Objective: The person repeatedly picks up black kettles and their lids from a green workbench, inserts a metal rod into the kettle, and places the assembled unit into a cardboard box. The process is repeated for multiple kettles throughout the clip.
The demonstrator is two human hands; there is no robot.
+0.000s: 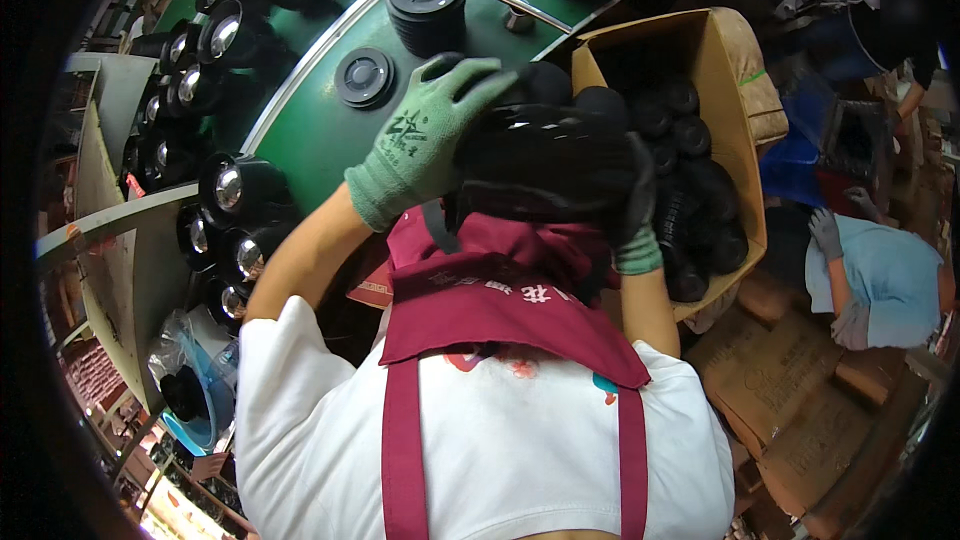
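Note:
A glossy black rounded housing [545, 165] is held in front of my chest, above my maroon apron; its exact kind is unclear. My left hand [425, 130], in a green knit glove with dark fingertips, grips its left side, the fingers bent over the upper edge. Around its right side closes my right hand [638, 190], in a glove with a dark coating and green cuff; part of its fingers is hidden. Just beyond my left hand, a flat black disc-shaped part [365, 77] lies on the green work surface, beside a stack of similar black discs [427, 5].
An open cardboard box [755, 190] of black cylindrical parts stands close on my right. Many black housings with shiny metal centres [230, 185] line the left. A metal bar [520, 7] crosses the green surface [310, 120]. Another person in light blue [880, 280] is at far right.

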